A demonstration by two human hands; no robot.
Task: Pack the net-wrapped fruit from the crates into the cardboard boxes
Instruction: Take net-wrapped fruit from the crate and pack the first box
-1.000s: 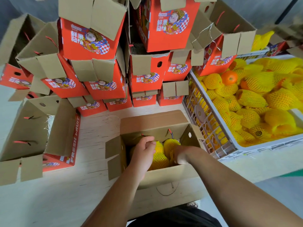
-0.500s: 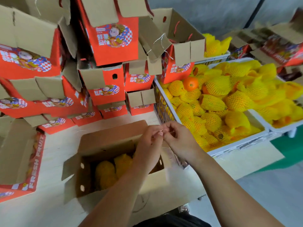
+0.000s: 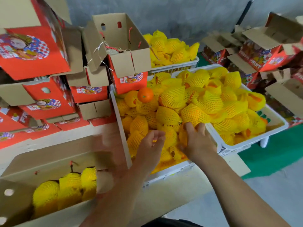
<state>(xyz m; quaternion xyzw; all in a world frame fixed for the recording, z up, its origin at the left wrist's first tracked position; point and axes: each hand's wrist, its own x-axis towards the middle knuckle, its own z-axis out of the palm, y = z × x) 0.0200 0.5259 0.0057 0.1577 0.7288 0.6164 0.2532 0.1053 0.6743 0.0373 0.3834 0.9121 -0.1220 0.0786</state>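
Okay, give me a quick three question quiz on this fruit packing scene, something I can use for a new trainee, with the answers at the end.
1. True or false: the open cardboard box at lower left already holds net-wrapped fruit.
2. Which hand is gripping a wrapped fruit in the near white crate? A) left hand B) right hand C) neither
3. Fill in: one fruit in that crate has no net, the bare ____ near its far left corner.

Key: 1 true; 2 B; 3 orange.
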